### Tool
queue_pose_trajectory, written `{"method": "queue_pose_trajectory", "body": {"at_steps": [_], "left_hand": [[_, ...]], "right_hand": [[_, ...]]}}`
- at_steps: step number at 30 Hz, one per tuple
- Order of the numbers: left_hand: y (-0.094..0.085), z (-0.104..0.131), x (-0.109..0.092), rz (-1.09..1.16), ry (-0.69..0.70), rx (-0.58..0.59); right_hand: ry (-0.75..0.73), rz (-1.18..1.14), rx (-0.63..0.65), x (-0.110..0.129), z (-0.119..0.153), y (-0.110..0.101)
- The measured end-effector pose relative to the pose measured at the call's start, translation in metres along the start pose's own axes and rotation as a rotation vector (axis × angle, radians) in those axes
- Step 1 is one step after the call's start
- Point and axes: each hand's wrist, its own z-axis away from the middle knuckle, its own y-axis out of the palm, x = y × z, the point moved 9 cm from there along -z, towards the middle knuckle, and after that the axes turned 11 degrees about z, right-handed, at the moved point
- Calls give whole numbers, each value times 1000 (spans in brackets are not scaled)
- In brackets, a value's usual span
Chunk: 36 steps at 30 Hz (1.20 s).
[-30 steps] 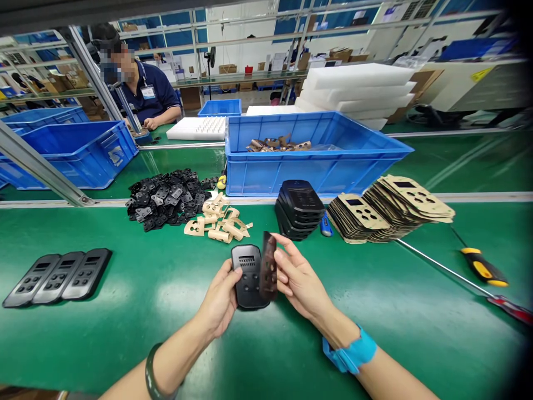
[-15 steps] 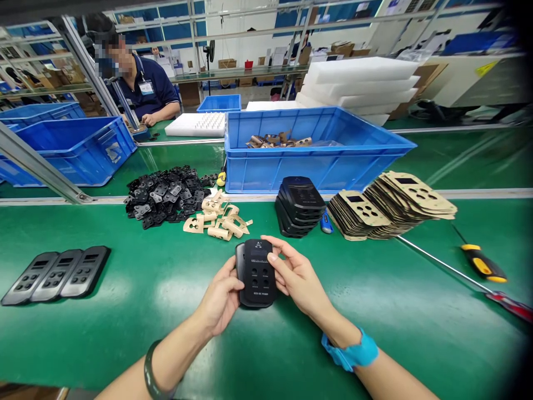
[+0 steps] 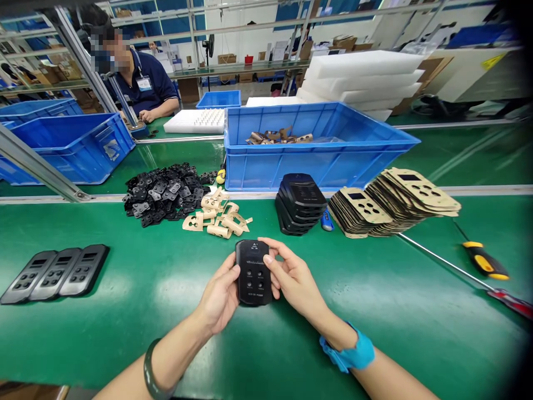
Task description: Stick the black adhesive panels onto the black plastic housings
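Note:
Between my two hands is a black plastic device cover (image 3: 254, 286) with four round button holes and white printing. A thin black face panel (image 3: 253, 261) appears to lie over its front, its outline now nearly matching the cover. My left hand (image 3: 220, 291) grips the left edge, thumb at the side. On the right side, my right hand (image 3: 289, 272) is closed on the upper edge, thumb on the front and fingers behind. Beyond my hands stands a stack of black covers (image 3: 300, 203). Curled beige backing papers (image 3: 219, 216) lie to its left.
Small black plates (image 3: 164, 194) form a pile at the left. Three finished-looking covers (image 3: 56, 275) overlap farther left. Beige-backed panels (image 3: 412, 194) are stacked right, near screwdrivers (image 3: 485, 260). A blue bin (image 3: 291, 166) stands behind. A co-worker (image 3: 145, 83) sits across.
The face panel has shifted left over the cover, so the two now line up where they were offset before. My right hand moved slightly left with it.

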Motion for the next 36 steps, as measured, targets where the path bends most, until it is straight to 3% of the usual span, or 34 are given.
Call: {"method": "queue_pose_trajectory", "body": {"at_steps": [11, 17, 30, 36], "left_hand": [[3, -1, -2, 3, 14, 13], [5, 0, -1, -132, 69, 63], [0, -2, 2, 27, -20, -2], [5, -1, 1, 42, -11, 41]], "right_hand": [[-64, 178, -31, 2, 1, -3], [-72, 232, -55, 0, 2, -4], [66, -158, -7, -2, 0, -2], [65, -118, 0, -2, 0, -2]]}}
